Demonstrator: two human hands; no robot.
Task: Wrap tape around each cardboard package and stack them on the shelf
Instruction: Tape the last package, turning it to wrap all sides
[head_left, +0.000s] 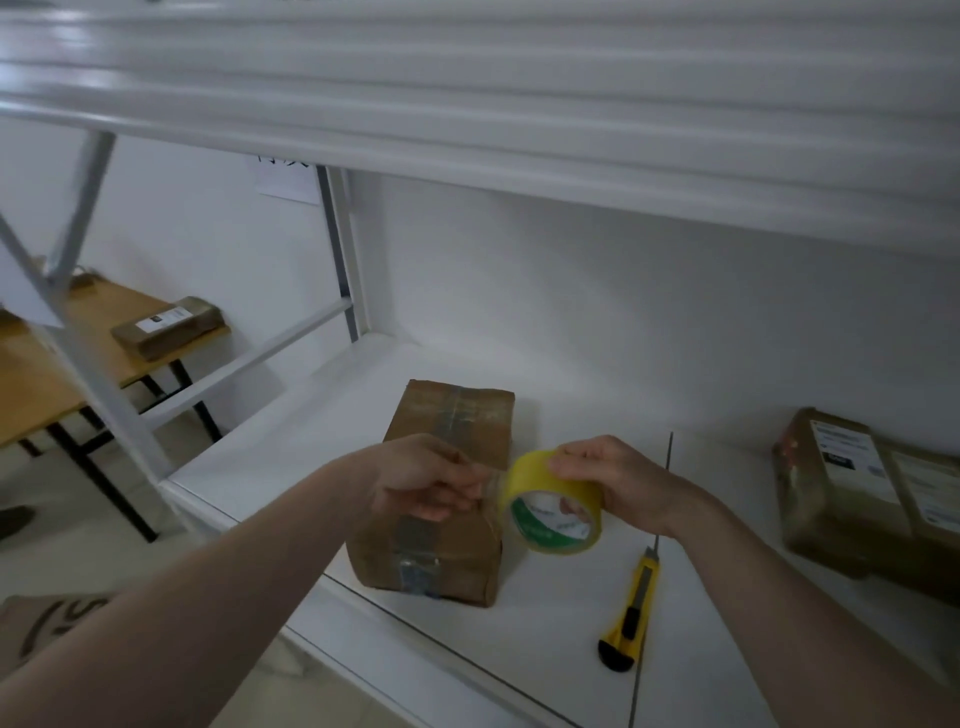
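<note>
At the centre of the frame a brown cardboard package (447, 499) lies on the white shelf (545, 623), with older strips of tape running along its top and down its near face. The left hand (426, 475) rests on the package's top near its right edge, fingers curled together and pinching the clear free end of the tape against the cardboard. Just to the right, the right hand (618, 483) grips a yellow tape roll (550, 501), fingers wrapped over its outer rim, the roll held on edge beside the package's right side. A yellow utility knife (631, 608) lies on the shelf at lower right of centre, apart from the package. At the right edge another labelled package (857, 493) sits on the same shelf. In the left of the frame a flat package (169, 327) lies on a wooden table (36, 384).
</note>
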